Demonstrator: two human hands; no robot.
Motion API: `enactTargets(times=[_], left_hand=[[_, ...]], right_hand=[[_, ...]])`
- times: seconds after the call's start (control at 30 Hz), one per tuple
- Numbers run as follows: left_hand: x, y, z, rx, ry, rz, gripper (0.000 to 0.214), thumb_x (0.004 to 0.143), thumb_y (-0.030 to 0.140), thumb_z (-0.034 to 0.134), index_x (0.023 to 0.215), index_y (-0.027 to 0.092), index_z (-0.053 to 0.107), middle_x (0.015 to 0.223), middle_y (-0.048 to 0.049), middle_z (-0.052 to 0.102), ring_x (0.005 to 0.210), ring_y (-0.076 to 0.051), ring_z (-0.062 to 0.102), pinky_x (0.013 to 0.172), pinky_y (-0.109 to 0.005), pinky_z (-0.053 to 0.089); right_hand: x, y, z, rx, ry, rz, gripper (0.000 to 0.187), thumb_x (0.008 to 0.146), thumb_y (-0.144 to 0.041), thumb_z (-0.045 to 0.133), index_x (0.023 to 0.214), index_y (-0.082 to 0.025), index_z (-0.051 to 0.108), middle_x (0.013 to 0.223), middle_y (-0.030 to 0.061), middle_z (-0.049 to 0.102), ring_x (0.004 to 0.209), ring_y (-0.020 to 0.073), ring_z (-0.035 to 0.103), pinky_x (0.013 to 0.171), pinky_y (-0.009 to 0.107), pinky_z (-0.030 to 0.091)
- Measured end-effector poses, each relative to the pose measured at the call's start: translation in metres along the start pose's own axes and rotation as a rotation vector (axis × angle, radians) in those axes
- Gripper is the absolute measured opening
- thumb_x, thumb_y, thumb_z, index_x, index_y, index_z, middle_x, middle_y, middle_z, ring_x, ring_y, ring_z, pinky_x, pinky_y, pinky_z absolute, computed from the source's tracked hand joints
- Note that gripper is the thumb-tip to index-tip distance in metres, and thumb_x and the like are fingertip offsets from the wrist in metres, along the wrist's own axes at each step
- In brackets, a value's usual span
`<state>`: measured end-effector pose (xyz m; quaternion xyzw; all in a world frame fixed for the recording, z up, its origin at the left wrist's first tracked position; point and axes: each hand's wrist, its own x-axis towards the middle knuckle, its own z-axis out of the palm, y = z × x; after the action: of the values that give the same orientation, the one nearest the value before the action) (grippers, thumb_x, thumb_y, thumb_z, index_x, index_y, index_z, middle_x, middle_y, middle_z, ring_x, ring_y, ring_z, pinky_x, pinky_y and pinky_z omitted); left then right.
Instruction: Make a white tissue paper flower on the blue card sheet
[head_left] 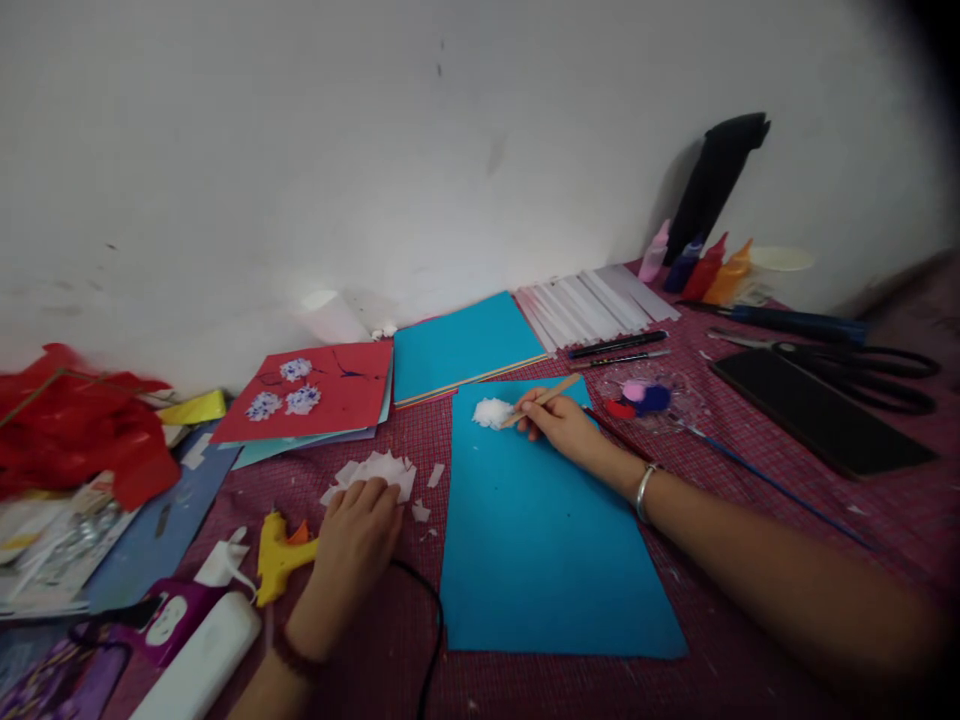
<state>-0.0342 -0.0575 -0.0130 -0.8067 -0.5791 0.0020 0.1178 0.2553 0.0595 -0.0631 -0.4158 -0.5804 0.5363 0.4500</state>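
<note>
My right hand (559,420) pinches a light wooden stick (559,390). The stick's lower end touches a fluffy white paper cluster (492,412) near the top of a blue sheet (547,560). On the left, my left hand (358,530) bends its fingers down at a pile of small white paper pieces (382,468). Its fingertips are hidden, so what they grip, if anything, does not show. A few loose paper scraps (421,511) lie between that pile and the sheet. Close by my left wrist is a yellow glue gun (276,560).
A red card (330,410) with speckled clusters lies behind my left hand. White strips (585,308), pens (619,345) and paint bottles (705,268) stand or lie at the back right. Scissors (825,360), a paint palette (645,400) and a blue brush (772,480) are right. A black cord (435,620) runs frontward.
</note>
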Motion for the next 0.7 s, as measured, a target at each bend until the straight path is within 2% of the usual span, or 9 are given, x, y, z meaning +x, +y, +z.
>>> enactTargets(times=[0.1,0.17,0.27,0.33,0.37,0.43,0.53,0.7], left_hand=[[0.007,0.0,0.007,-0.05,0.052,-0.037,0.017,0.084,0.019,0.047,0.082,0.021,0.064,0.087,-0.0076,0.063,0.084,-0.025,0.055,0.075,-0.037,0.038],[0.012,-0.007,0.008,-0.27,0.157,-0.153,0.014,0.081,0.023,0.051,0.073,0.021,0.061,0.082,-0.0057,0.061,0.08,-0.023,0.054,0.074,-0.035,0.039],[0.018,-0.018,0.001,-0.847,0.201,-0.479,0.013,0.076,0.032,0.058,0.071,0.02,0.057,0.069,0.0,0.057,0.063,-0.016,0.051,0.059,-0.027,0.039],[0.022,-0.02,-0.007,-1.26,0.133,-0.666,0.019,0.071,0.036,0.063,0.071,0.02,0.054,0.058,0.0048,0.051,0.05,-0.01,0.044,0.049,-0.022,0.034],[0.025,-0.019,-0.012,-1.425,0.107,-0.716,0.021,0.068,0.036,0.067,0.071,0.019,0.053,0.054,0.0068,0.048,0.046,-0.008,0.04,0.046,-0.02,0.031],[0.033,-0.013,-0.018,-1.628,0.096,-0.738,0.027,0.062,0.031,0.073,0.069,0.018,0.05,0.048,0.0091,0.045,0.042,-0.005,0.036,0.042,-0.017,0.028],[0.054,0.004,-0.023,-1.731,0.072,-0.721,0.032,0.055,0.025,0.077,0.068,0.018,0.049,0.048,0.0089,0.051,0.04,-0.003,0.04,0.04,-0.014,0.028],[0.099,0.035,-0.02,-1.846,0.047,-0.685,0.045,0.045,0.017,0.081,0.084,0.017,0.057,0.062,0.0053,0.064,0.056,-0.008,0.061,0.055,-0.016,0.047]], right_hand=[[0.0,0.0,0.0,0.021,0.015,0.005,0.017,0.081,-0.033,0.048,0.08,-0.017,0.054,0.063,-0.0009,0.059,0.046,0.0101,0.05,0.045,0.022,0.038],[0.0,0.0,-0.001,0.028,0.032,0.001,0.016,0.082,-0.032,0.048,0.08,-0.017,0.054,0.063,-0.0011,0.059,0.046,0.01,0.05,0.045,0.022,0.037],[-0.001,0.001,-0.001,0.037,0.024,-0.004,0.017,0.082,-0.032,0.048,0.082,-0.017,0.055,0.063,-0.0015,0.06,0.046,0.0101,0.051,0.045,0.022,0.037],[0.0,0.0,0.0,0.051,0.009,0.001,0.017,0.082,-0.032,0.048,0.081,-0.017,0.055,0.063,-0.0016,0.06,0.046,0.0102,0.051,0.046,0.022,0.038],[0.0,-0.001,0.001,0.057,0.005,0.004,0.017,0.082,-0.032,0.049,0.08,-0.017,0.055,0.062,-0.0016,0.06,0.046,0.0101,0.051,0.046,0.022,0.038],[-0.001,-0.003,0.002,0.062,-0.002,0.011,0.017,0.082,-0.032,0.05,0.079,-0.016,0.055,0.061,-0.0015,0.059,0.046,0.01,0.05,0.046,0.022,0.038],[-0.002,-0.006,0.004,0.073,-0.011,0.023,0.016,0.082,-0.031,0.051,0.079,-0.016,0.055,0.061,-0.0017,0.059,0.045,0.0093,0.05,0.045,0.021,0.038],[-0.002,-0.008,0.003,0.12,-0.008,0.014,0.011,0.084,-0.024,0.049,0.078,-0.015,0.054,0.061,-0.0022,0.058,0.045,0.0082,0.05,0.044,0.02,0.039]])
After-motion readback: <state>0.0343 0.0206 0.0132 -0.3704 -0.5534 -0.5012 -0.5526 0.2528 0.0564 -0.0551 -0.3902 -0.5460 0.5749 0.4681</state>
